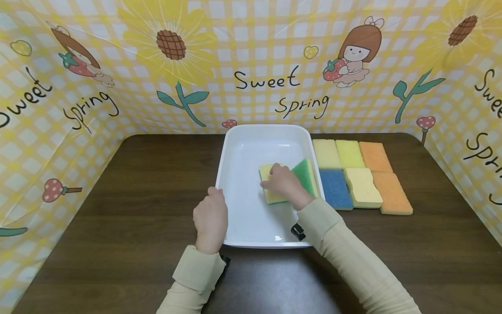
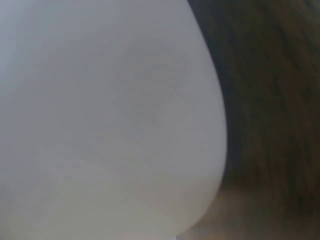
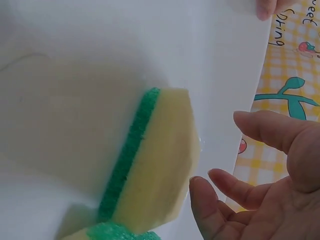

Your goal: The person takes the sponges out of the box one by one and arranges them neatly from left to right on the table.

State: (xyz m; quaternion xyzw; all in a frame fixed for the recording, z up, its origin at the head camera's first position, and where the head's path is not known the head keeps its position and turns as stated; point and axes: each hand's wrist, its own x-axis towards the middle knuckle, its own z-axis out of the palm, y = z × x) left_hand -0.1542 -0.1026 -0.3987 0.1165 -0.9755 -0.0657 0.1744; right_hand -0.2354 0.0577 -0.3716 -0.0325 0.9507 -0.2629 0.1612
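My left hand [image 1: 211, 217] grips the left rim of a white tray [image 1: 247, 226]. Inside the tray, a yellow sponge [image 1: 276, 197] with a green scouring layer lies with its yellow face up. Over it is my right hand [image 1: 285, 182], partly covering it in the head view. From the right wrist view, the thumb and fingers stand spread apart beside the sponge [image 3: 157, 165], with nothing between them. A second sponge [image 1: 303, 176] leans on the tray's right wall, green side facing inward. The left wrist view shows only the blurred tray wall and dark table.
Right of the tray, several sponges lie in two rows: a pale yellow one [image 1: 327, 154], a lime one [image 1: 350, 154], orange ones [image 1: 375, 156], a blue one [image 1: 335, 189] and a wavy yellow one [image 1: 362, 185]. A checked cloth [image 1: 259, 52] stands behind the dark wooden table [image 1: 157, 183].
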